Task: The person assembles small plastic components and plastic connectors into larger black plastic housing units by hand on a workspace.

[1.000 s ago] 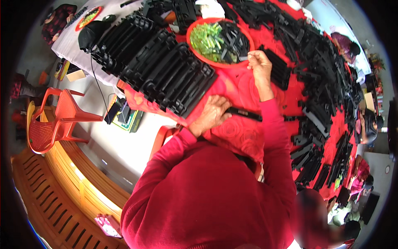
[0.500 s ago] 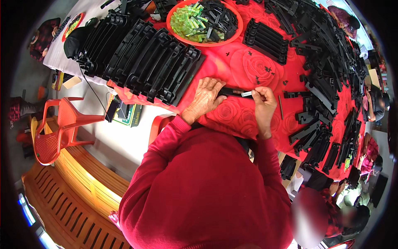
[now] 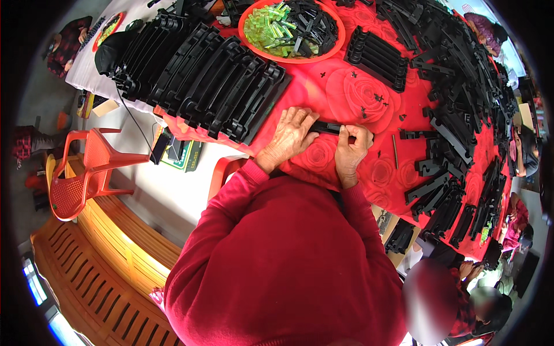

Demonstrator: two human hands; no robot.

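Observation:
A narrow black plastic part (image 3: 326, 127) lies between my hands, just over the red tablecloth near the table's front edge. My left hand (image 3: 290, 140) is closed around its left end. At its right end, my right hand (image 3: 351, 150) is closed, thumb and fingers pressed on the part. My fingers hide both ends, so I cannot see whether anything small is under the right fingertips. Beyond the part, several tiny black pieces (image 3: 378, 98) are scattered on the cloth. A thin rod (image 3: 395, 151) lies to the right of my right hand.
At the left stand rows of long black plastic parts (image 3: 213, 86). An orange-rimmed basin (image 3: 340, 36) holds clear yellow-green and black pieces. A stack of black parts (image 3: 376, 59) sits right of it. Black parts (image 3: 456, 115) heap up along the right. A red chair (image 3: 95, 158) stands left.
My right hand has moved left and closed in on the black part. The small pale strip it pinched is no longer visible. My left hand keeps its hold.

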